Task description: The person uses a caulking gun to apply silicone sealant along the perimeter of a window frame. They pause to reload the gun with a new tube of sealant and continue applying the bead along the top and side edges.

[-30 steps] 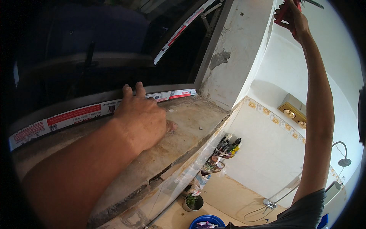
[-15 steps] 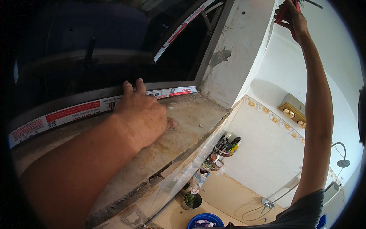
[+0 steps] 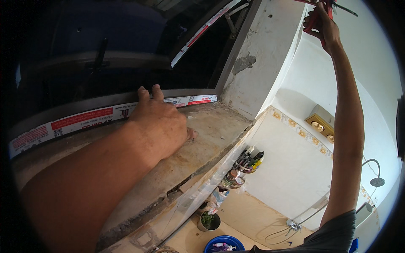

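Note:
My left hand [image 3: 160, 126] rests on the rough concrete window sill [image 3: 211, 126], thumb on the sill and two fingertips against the lower edge of the dark window frame [image 3: 185, 92]. Its fingers are apart and hold nothing. High at the upper right, my right hand [image 3: 328, 30] is closed around the handle of a red caulking gun [image 3: 330, 7]. A dark rod sticks out of the gun to the right; its front part is cut off by the top edge. Printed red-and-white protective film [image 3: 82, 119] runs along the frame's bottom and passes behind my left hand.
A chipped plaster wall [image 3: 257, 50] borders the window. Below the sill are a wall rack of bottles [image 3: 249, 160], a plant pot [image 3: 209, 221] and a blue basin [image 3: 223, 242]. A heat lamp [image 3: 319, 124] and shower head [image 3: 377, 181] are at the right.
My right hand and the caulking gun have come slightly lower in view, showing more of the gun. My left hand stays at the same spot on the sill and frame.

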A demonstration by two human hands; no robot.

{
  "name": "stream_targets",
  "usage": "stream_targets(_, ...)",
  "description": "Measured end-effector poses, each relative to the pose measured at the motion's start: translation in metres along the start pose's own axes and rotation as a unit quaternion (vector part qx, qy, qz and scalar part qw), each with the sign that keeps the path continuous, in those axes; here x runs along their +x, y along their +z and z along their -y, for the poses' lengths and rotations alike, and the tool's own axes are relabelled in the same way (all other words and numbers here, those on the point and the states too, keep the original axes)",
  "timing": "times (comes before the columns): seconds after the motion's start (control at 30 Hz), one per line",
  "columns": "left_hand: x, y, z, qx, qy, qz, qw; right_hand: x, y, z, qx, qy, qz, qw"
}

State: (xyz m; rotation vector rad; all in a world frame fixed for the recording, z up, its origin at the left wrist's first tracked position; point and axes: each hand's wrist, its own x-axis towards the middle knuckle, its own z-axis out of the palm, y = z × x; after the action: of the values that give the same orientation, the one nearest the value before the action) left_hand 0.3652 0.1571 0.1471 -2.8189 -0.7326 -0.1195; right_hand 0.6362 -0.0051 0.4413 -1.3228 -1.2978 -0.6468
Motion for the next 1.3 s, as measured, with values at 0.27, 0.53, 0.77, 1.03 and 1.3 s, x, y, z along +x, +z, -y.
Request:
stream_targets(0.27, 0.000, -0.004, -0.002, -0.013, 0.009, 0.004, 1.000, 0.015, -0.027, -0.035, -0.030, -0.006, 0.050, 0.998)
stream_targets(0.53, 0.001, -0.002, -0.002, -0.009, -0.004, 0.004, 1.000, -0.012, -0.018, -0.044, -0.044, -0.015, 0.041, 0.998)
stream_targets(0.77, 0.000, 0.003, -0.003, -0.012, -0.010, -0.012, 1.000, -0.043, -0.005, -0.050, -0.055, -0.019, 0.041, 0.997)
stream_targets(1.03, 0.000, 0.004, -0.003, -0.004, 0.000, -0.018, 1.000, -0.071, 0.001, -0.058, -0.062, -0.010, 0.035, 0.997)
stream_targets(1.3, 0.000, 0.002, -0.004, -0.004, -0.002, -0.020, 1.000, -0.099, 0.008, -0.070, -0.056, -0.015, 0.016, 0.998)
